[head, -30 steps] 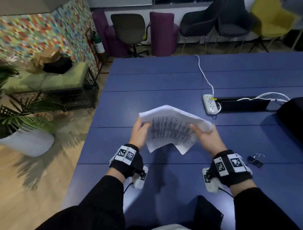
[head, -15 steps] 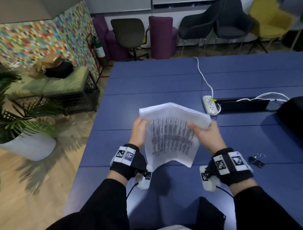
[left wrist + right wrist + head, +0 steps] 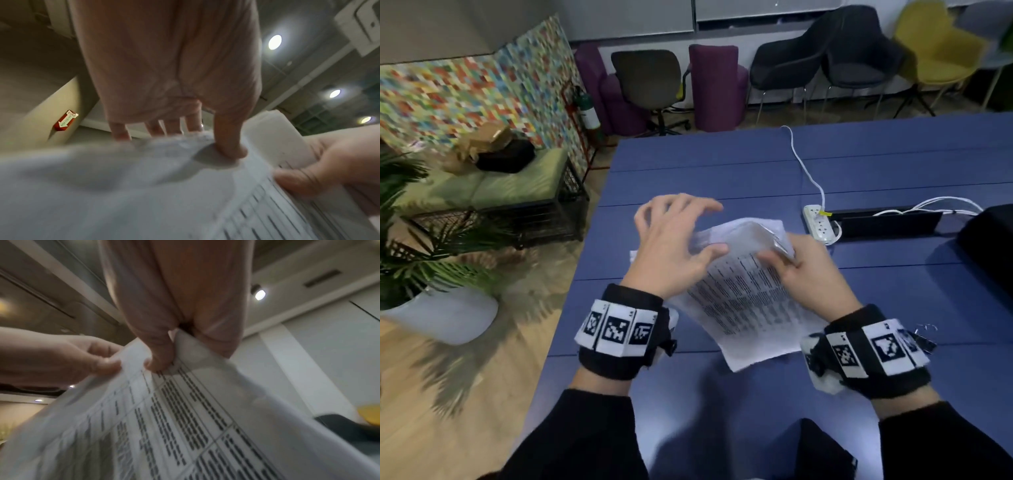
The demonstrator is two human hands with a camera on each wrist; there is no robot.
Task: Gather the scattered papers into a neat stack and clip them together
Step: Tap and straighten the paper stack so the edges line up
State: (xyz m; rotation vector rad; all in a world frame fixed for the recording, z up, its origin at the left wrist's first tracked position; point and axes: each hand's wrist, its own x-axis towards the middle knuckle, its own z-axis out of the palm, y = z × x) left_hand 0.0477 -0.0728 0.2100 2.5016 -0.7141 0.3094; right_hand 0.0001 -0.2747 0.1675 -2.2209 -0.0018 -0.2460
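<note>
A bundle of white printed papers (image 3: 750, 308) hangs tilted over the blue table (image 3: 722, 164), its lower corner near the tabletop. My right hand (image 3: 784, 253) pinches the top right corner, thumb on the printed face (image 3: 160, 363). My left hand (image 3: 709, 229) hovers over the top left of the papers with fingers spread and arched. Only its thumb (image 3: 230, 146) presses on the sheet (image 3: 144, 186). A black binder clip (image 3: 924, 337) lies on the table, half hidden behind my right wristband.
A white power strip (image 3: 820, 226) with its cable lies just beyond the papers, next to a black cable slot (image 3: 887, 224). A black bag-like object (image 3: 989, 246) sits at the right. The table's left edge runs close to my left arm; chairs stand beyond the far end.
My left hand has let go of the papers' left edge and risen over their top with fingers spread. The right hand keeps its pinch, and the bundle has tipped flatter.
</note>
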